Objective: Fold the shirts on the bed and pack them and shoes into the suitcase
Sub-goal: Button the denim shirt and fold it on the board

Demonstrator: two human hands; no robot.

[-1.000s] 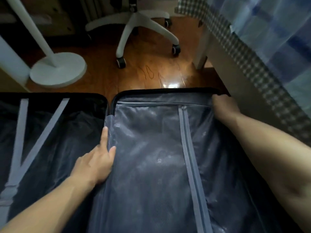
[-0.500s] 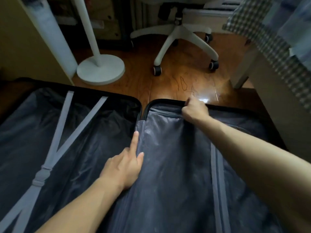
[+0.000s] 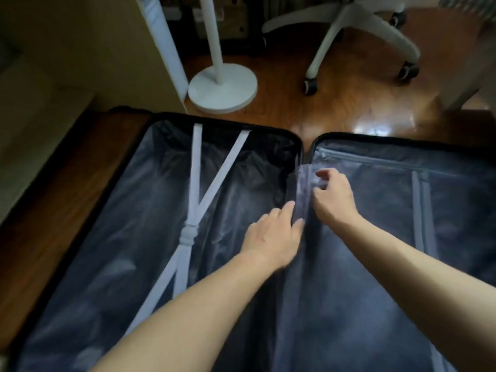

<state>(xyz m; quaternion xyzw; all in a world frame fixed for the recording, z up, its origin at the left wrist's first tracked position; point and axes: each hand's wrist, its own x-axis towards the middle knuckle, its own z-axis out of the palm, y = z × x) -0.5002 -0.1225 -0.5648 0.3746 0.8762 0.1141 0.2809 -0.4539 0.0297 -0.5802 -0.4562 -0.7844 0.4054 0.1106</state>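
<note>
A black suitcase (image 3: 228, 123) lies open flat on the floor, both halves lined in dark grey. The left half holds crossed pale straps (image 3: 197, 183) joined by a buckle. A zipped fabric divider (image 3: 375, 237) covers the right half. My left hand (image 3: 271, 237) rests on the divider's left edge by the hinge, fingers straight. Just to its right, my right hand (image 3: 332, 200) pinches the divider's edge near its upper left corner. No shirts or shoes are in sight.
A white fan stand (image 3: 222, 89) rests on the wooden floor beyond the suitcase. A white office chair base (image 3: 346, 30) on castors is at the back right. A beige cabinet side (image 3: 112, 49) rises at the left, beside a wooden ledge (image 3: 53, 189).
My right hand travelled left along the divider's top edge, from its right corner to the upper left corner beside the hinge. My view swung left, and the bed left the frame.
</note>
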